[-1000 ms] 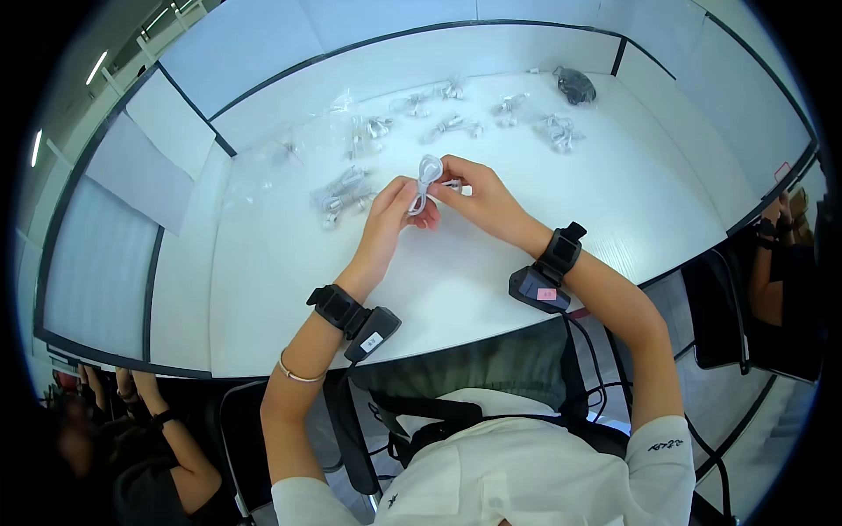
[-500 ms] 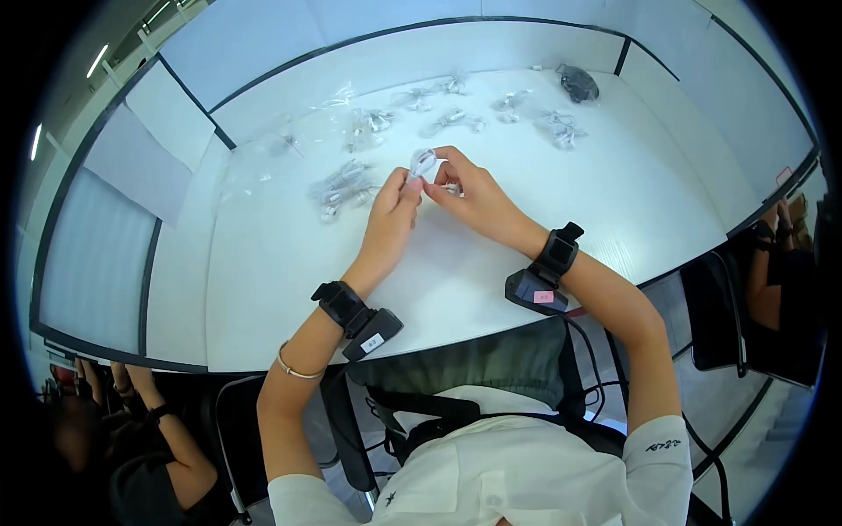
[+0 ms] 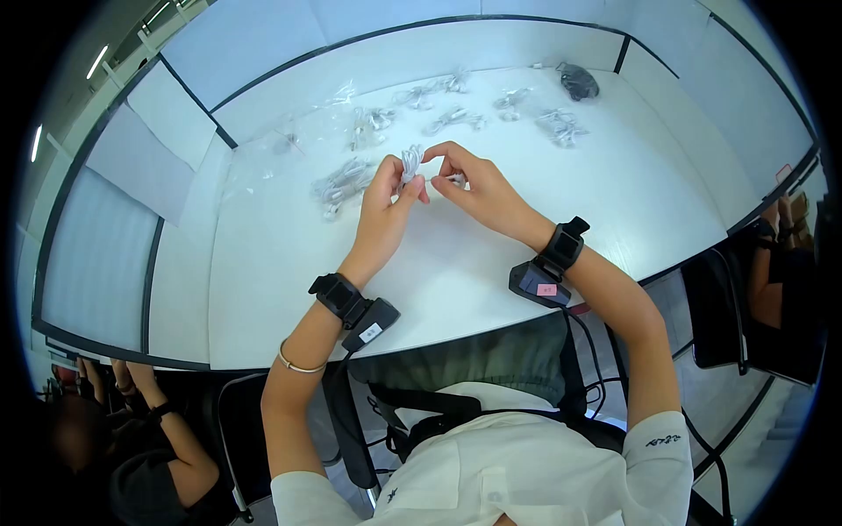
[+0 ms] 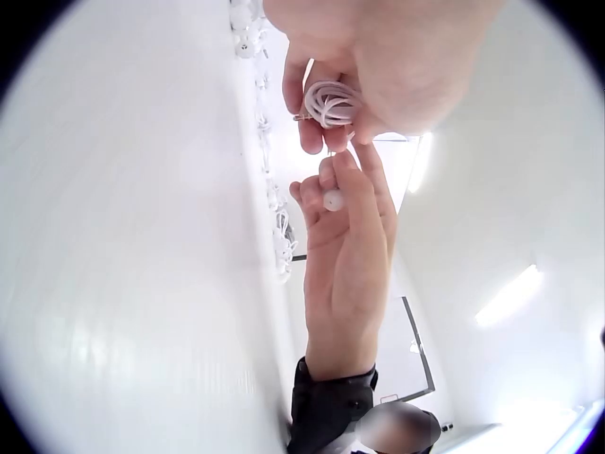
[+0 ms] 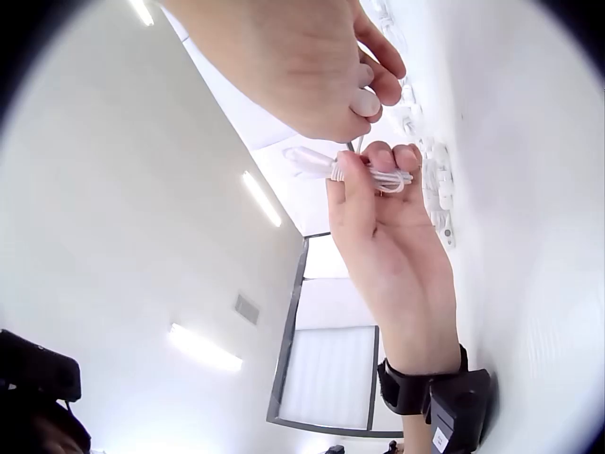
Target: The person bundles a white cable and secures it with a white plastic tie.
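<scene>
A coiled white earphone cord (image 3: 411, 160) is held up above the table between the two hands. The left hand (image 3: 386, 203) grips its coil between thumb and fingers; loops stick out on both sides of the grip in the right wrist view. Close beside it, the right hand (image 3: 481, 188) pinches the cord's free end, where a rounded white earbud (image 5: 366, 102) shows among the fingers. A short strand runs between the hands. In the left wrist view the coil (image 4: 333, 102) appears end-on as stacked loops, with the right hand's fingertips just below it.
Several bagged white cords lie across the table, the nearest being a bundle (image 3: 344, 182) left of the hands. Clear plastic bags (image 3: 281, 145) lie at the back left. A dark bagged item (image 3: 578, 81) sits at the back right. Low white partitions (image 3: 421, 57) enclose the table.
Both hands have shifted slightly left and away from the body. The coil has turned from broad loops to a more end-on bundle, and the right fingers have drawn a little apart from it.
</scene>
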Motion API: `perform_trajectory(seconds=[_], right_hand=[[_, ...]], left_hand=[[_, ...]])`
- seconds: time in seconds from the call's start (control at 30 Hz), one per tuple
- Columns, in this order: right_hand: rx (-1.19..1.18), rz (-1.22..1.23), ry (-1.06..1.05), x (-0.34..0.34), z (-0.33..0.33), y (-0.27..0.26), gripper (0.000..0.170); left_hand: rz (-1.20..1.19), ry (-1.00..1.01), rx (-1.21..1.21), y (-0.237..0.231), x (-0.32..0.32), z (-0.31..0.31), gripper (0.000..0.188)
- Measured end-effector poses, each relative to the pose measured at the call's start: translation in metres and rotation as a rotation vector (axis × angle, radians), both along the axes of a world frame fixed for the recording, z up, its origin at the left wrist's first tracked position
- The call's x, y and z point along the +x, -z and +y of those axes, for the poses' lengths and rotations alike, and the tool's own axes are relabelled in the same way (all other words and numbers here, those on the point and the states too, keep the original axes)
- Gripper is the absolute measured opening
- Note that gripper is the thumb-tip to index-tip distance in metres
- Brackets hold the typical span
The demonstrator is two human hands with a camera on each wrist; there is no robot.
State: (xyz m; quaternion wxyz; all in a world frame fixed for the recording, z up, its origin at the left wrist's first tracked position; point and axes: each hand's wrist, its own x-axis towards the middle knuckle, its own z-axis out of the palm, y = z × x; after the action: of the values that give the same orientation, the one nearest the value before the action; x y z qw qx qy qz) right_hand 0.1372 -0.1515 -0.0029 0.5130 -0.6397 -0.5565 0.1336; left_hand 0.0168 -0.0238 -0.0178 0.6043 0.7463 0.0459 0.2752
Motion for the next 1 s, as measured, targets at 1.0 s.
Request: perform_trajectory(seconds=[1.0], right_hand=[[-0.028, 0.390, -0.214, 0.000, -0.003, -0.013, 0.018]], left_hand=[[0.026, -0.099, -0.255, -0.008, -0.003, 0.004, 0.021]])
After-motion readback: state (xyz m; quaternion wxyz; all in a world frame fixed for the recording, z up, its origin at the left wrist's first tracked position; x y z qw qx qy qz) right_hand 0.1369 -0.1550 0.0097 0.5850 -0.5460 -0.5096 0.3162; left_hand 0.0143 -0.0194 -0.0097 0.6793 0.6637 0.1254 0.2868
